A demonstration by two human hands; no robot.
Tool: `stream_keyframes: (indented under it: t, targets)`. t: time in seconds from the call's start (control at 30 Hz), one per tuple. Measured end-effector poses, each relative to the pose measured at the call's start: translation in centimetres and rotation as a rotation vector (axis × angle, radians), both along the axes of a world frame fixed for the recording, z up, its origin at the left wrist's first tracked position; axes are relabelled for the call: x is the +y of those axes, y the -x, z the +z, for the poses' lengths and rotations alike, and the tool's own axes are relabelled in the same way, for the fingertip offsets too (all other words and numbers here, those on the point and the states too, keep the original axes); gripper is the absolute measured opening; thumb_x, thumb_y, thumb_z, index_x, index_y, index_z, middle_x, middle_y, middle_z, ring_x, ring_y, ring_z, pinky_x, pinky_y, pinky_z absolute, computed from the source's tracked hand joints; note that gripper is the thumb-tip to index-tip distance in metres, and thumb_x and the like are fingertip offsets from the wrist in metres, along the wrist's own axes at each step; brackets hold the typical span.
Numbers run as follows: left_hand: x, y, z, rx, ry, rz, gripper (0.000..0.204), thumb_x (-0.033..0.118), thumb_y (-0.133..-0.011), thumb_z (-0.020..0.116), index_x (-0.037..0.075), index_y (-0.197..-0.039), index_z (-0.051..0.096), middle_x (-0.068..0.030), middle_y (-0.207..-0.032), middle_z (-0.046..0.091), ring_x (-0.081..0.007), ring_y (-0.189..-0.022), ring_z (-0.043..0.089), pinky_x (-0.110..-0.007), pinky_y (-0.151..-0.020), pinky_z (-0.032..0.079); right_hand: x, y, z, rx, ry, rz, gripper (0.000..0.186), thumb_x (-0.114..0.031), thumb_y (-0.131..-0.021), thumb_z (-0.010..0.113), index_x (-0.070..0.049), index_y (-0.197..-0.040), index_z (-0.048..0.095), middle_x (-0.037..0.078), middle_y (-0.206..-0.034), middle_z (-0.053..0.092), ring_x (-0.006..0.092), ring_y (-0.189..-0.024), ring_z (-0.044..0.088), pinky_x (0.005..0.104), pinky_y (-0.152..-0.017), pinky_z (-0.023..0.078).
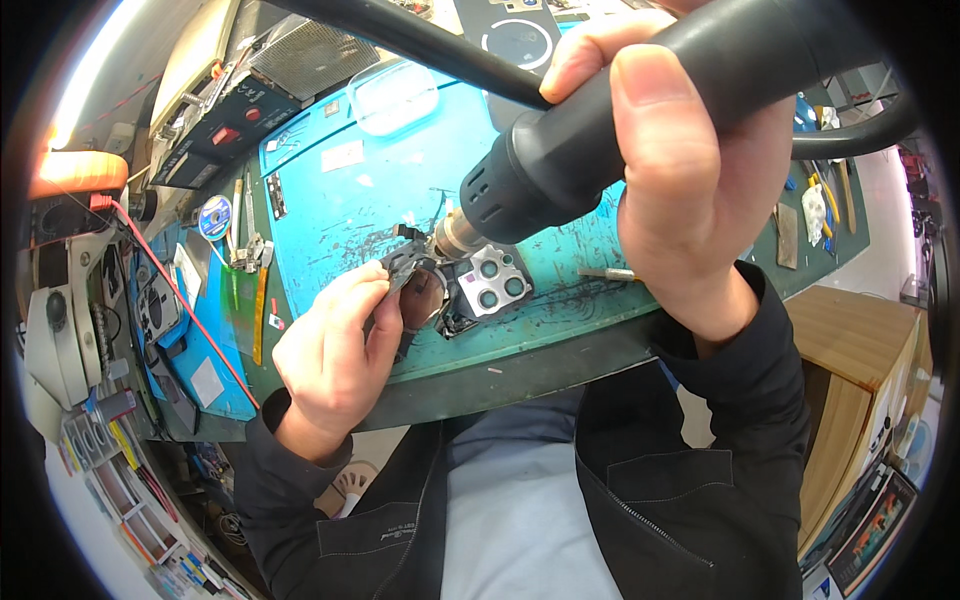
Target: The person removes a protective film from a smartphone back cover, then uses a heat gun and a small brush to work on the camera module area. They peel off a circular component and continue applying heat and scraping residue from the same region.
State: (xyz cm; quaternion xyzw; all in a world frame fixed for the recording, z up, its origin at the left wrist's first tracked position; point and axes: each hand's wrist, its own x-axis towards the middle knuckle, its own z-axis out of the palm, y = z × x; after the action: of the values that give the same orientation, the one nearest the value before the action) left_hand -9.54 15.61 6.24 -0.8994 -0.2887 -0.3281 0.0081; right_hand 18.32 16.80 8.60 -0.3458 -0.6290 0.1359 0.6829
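Note:
My right hand [700, 190] is wrapped around a thick black hot air gun [550, 165], whose metal nozzle [458, 232] points down and left. My left hand [340, 350] pinches a small dark electronic part [410, 268] just below the nozzle, with a round brownish piece [426, 300] hanging under it; whether they are joined I cannot tell. Beside them on the blue mat [340, 220] lies a silver camera-module plate [496, 280] with round lens openings and dark material along its lower left. A small metal tool [604, 275] lies to its right, partly behind my right hand.
A black bar [420, 45] crosses above the mat. A control box [225, 130] and clear container [395, 100] stand at the back. A microscope [70, 340], red cable [180, 300] and tools [262, 315] are left; more tools [825, 210] and a wooden cabinet [850, 350] are right.

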Motion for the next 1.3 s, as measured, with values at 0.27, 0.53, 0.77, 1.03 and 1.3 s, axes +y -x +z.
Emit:
stream_keyframes:
  t: [0.27, 0.53, 0.77, 1.03, 1.3]
  targets:
    - [0.0, 0.0, 0.0, 0.009, -0.009, 0.007, 0.027, -0.01, -0.083, 0.082, -0.004, -0.105, 0.068, -0.0172, -0.098, 0.078, -0.0286, -0.084, 0.079, -0.033, -0.073, 0.065, -0.1, 0.1, -0.4, -0.02, -0.004, -0.024, 0.039, -0.021, -0.101, 0.06, 0.004, -0.129, 0.053, 0.015, -0.09, 0.073, 0.0199, -0.08, 0.066, 0.0335, -0.078, 0.053]
    - [0.0, -0.1, -0.1, -0.023, -0.001, 0.006, 0.028, -0.011, -0.082, 0.082, -0.004, -0.106, 0.068, -0.0176, -0.097, 0.077, -0.0294, -0.085, 0.079, -0.034, -0.075, 0.065, -0.1, 0.2, -0.9, -0.047, -0.009, -0.049, 0.036, -0.022, -0.101, 0.061, 0.004, -0.126, 0.055, 0.014, -0.089, 0.072, 0.019, -0.077, 0.065, 0.0323, -0.076, 0.053]
    - [-0.1, 0.0, -0.1, -0.02, 0.008, 0.008, 0.028, -0.013, -0.082, 0.082, -0.005, -0.105, 0.068, -0.0179, -0.098, 0.077, -0.0295, -0.086, 0.079, -0.034, -0.077, 0.065, -0.2, 0.3, -1.2, -0.073, -0.01, -0.069, 0.034, -0.022, -0.102, 0.063, 0.004, -0.123, 0.057, 0.013, -0.088, 0.072, 0.0182, -0.075, 0.065, 0.0312, -0.073, 0.053]
    - [-0.2, 0.2, -0.3, -0.038, 0.032, 0.018, 0.025, -0.013, -0.084, 0.079, -0.005, -0.105, 0.068, -0.0182, -0.099, 0.078, -0.0293, -0.089, 0.079, -0.034, -0.08, 0.065, -0.2, 0.3, -1.5, -0.097, -0.019, -0.094, 0.032, -0.022, -0.102, 0.064, 0.004, -0.12, 0.06, 0.012, -0.087, 0.072, 0.0173, -0.073, 0.065, 0.03, -0.07, 0.053]
    - [-0.2, 0.3, -0.3, -0.067, 0.061, 0.024, 0.024, -0.014, -0.085, 0.078, -0.005, -0.106, 0.069, -0.0181, -0.101, 0.078, -0.0292, -0.089, 0.079, -0.035, -0.08, 0.065, -0.1, 0.3, -1.6, -0.112, -0.023, -0.106, 0.03, -0.023, -0.102, 0.066, 0.003, -0.117, 0.062, 0.011, -0.086, 0.072, 0.0164, -0.07, 0.064, 0.0288, -0.067, 0.052]
